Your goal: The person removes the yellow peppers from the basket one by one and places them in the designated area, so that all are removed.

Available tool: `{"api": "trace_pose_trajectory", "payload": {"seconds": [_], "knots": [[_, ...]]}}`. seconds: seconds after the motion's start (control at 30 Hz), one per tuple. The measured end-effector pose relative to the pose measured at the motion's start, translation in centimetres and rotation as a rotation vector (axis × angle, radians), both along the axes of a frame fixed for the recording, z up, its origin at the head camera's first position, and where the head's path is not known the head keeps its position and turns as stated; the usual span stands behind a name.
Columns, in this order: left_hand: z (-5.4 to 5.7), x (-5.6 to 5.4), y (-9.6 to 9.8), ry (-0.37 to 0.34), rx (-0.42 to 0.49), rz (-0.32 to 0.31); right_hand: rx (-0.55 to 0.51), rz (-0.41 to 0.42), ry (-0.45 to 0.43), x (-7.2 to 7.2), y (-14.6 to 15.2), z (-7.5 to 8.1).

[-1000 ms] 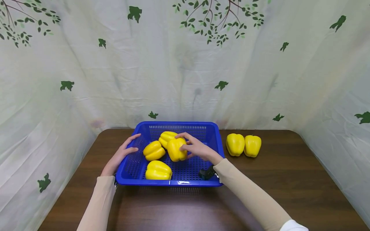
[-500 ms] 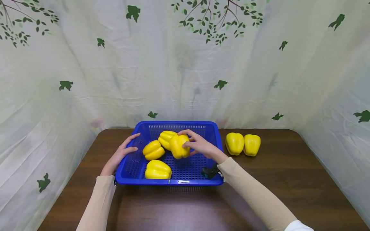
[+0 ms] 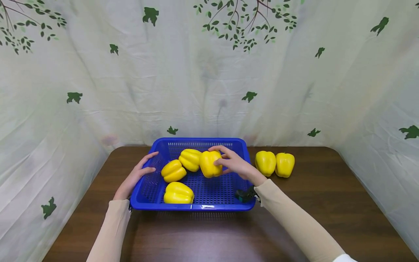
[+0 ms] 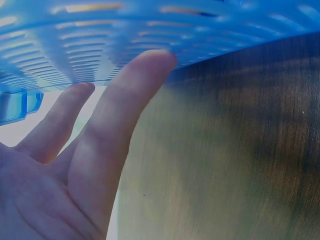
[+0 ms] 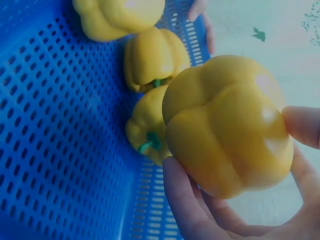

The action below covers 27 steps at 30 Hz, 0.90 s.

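The glossy yellow bell pepper (image 3: 211, 163) is up off the floor of the blue perforated plastic basket (image 3: 209, 203), held above the basket's middle-right, and the right hand (image 3: 234, 165) has it from the three o'clock side, fingers and thumb curled round its lobes; the wrist view shows the thumb (image 5: 187, 200) under it and a fingertip (image 5: 302, 125) pressing the far side. Just at nine o'clock from the held pepper, touching or nearly so, a second yellow pepper (image 3: 190, 159) lies near the basket's back wall. Further round at eight o'clock sits a third yellow pepper (image 3: 173, 171) on its side, and a fourth yellow pepper (image 3: 178, 193) rests by the front rim at seven o'clock. Over at the basket's nine o'clock edge the left hand (image 3: 135, 176) rests on the rim, fingers straight and relaxed, fingertips against the perforated wall, gripping nothing. Out past the basket at three o'clock, a pair of yellow peppers (image 3: 275, 164) stand side by side, touching, on the dark brown wooden table (image 3: 327, 203).
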<state>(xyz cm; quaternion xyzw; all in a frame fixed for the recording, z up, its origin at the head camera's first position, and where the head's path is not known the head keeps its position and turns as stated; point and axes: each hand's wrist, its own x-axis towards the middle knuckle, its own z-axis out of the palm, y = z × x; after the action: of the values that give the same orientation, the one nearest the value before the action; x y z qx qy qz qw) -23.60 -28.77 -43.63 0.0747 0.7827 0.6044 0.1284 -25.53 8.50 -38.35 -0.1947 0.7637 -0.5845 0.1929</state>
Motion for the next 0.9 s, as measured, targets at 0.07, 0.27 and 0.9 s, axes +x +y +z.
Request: {"api": "trace_pose_trajectory", "payload": {"seconds": [0.07,0.27,0.9], "knots": [[0.0,0.0,0.1,0.003,-0.004,-0.001,-0.003,-0.006,0.005,0.0,0.5,0.1],[0.0,0.0,0.1,0.001,-0.007,-0.004,-0.006,-0.029,0.025,0.2,1.8,0.4],[0.1,0.1,0.1,-0.01,-0.002,0.009,0.002,-0.092,0.054,0.5,5.0,1.4]]}}
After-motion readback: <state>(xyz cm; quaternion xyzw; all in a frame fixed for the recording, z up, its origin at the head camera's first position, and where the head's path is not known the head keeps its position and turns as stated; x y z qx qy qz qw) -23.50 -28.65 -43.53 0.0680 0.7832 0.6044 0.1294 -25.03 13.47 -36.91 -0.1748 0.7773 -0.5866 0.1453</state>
